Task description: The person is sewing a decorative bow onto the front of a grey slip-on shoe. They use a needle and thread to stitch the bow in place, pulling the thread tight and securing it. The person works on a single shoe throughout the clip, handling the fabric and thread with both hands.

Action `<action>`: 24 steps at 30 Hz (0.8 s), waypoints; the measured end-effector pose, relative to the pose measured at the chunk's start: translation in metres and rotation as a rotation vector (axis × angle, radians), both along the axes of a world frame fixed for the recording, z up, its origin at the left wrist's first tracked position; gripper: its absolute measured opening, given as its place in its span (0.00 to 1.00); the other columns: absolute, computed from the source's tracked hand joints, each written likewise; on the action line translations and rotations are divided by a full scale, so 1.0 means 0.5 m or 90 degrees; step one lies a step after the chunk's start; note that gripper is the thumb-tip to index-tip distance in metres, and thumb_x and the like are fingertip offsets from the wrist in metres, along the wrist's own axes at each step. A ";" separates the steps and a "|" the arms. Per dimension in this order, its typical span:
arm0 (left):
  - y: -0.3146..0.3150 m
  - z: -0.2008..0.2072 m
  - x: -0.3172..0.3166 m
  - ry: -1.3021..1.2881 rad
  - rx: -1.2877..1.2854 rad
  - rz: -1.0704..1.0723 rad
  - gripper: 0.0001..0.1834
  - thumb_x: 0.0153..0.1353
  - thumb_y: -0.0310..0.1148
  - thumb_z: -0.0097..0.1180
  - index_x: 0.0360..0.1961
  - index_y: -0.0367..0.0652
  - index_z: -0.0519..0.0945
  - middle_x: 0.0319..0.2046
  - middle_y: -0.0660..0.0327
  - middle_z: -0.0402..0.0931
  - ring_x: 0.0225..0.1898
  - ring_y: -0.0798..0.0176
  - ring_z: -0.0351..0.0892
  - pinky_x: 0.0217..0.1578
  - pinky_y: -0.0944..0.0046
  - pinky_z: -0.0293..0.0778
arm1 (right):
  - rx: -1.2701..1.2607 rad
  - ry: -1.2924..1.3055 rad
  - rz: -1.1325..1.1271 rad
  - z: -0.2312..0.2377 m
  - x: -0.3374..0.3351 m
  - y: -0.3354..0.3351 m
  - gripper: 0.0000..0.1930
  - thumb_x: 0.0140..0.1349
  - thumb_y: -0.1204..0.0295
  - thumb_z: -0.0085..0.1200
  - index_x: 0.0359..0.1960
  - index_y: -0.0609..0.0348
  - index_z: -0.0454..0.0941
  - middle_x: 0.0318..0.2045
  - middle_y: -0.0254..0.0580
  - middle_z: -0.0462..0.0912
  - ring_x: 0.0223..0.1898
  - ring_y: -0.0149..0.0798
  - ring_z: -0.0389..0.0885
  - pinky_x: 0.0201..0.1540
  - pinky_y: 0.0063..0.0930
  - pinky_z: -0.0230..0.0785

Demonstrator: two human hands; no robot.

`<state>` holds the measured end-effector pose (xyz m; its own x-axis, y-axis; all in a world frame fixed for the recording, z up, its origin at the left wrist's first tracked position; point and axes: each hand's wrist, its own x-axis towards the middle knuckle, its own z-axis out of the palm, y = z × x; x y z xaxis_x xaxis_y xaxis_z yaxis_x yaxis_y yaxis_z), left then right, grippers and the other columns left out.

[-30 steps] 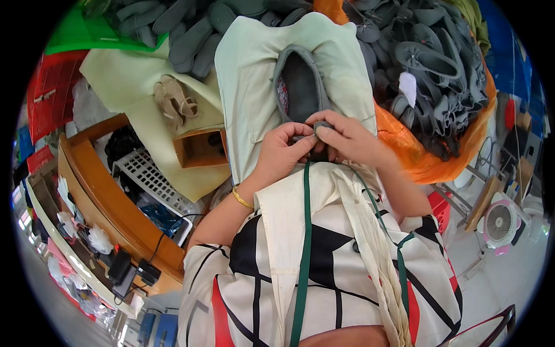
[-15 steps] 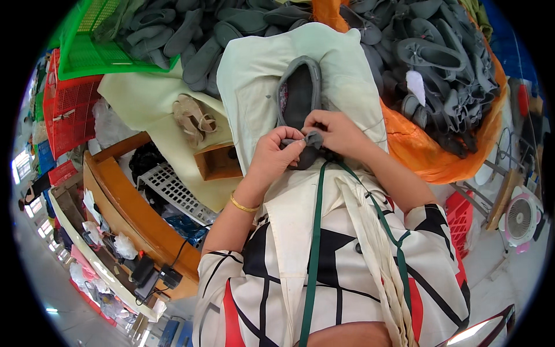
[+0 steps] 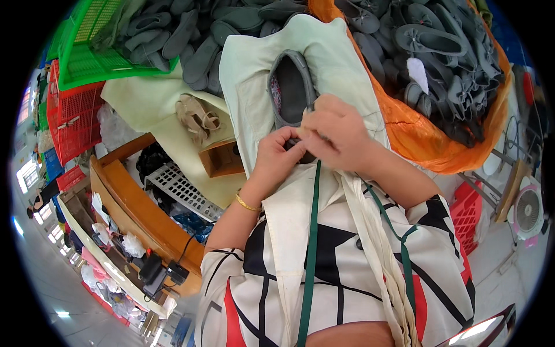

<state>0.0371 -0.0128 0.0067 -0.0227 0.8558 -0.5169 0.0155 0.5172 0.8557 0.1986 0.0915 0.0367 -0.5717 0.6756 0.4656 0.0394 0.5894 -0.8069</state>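
A grey flat shoe [image 3: 292,87] with a patterned lining patch lies on a pale cloth-covered pad in front of me, its opening facing up. At its near end my left hand [image 3: 276,155] is closed, thumb and forefinger pinching the dark grey material there. Just to the right, my right hand [image 3: 335,130] is raised over the near end with its fingers curled together in a pinch. Whatever lies between those fingers is too small and blurred to name. Both hands hide most of the shoe's near end.
Many grey shoes fill an orange sack [image 3: 416,144] at the far right, and more lie piled by a green basket [image 3: 115,69] at the far left. Beige sandals [image 3: 196,118] and a small wooden box [image 3: 221,159] sit left of the pad [image 3: 245,87]. A fan [image 3: 526,213] stands right.
My right hand has come away from the grey material and turned, its back now facing up. The left hand keeps its pinch. The whole view has shifted slightly.
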 end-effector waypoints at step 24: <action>-0.018 0.019 -0.003 0.250 0.224 -0.083 0.09 0.59 0.26 0.64 0.40 0.39 0.82 0.31 0.56 0.81 0.28 0.59 0.80 0.30 0.65 0.74 | -0.099 0.544 -0.619 0.113 0.833 0.349 0.10 0.71 0.80 0.38 0.29 0.70 0.66 0.24 0.42 0.70 0.27 0.37 0.72 0.57 0.47 0.77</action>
<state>0.0358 -0.0219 0.0163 -0.0393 0.9841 -0.1732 0.4135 0.1738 0.8938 0.6153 0.2659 0.0930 0.6151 0.7218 0.3172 -0.1617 0.5093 -0.8453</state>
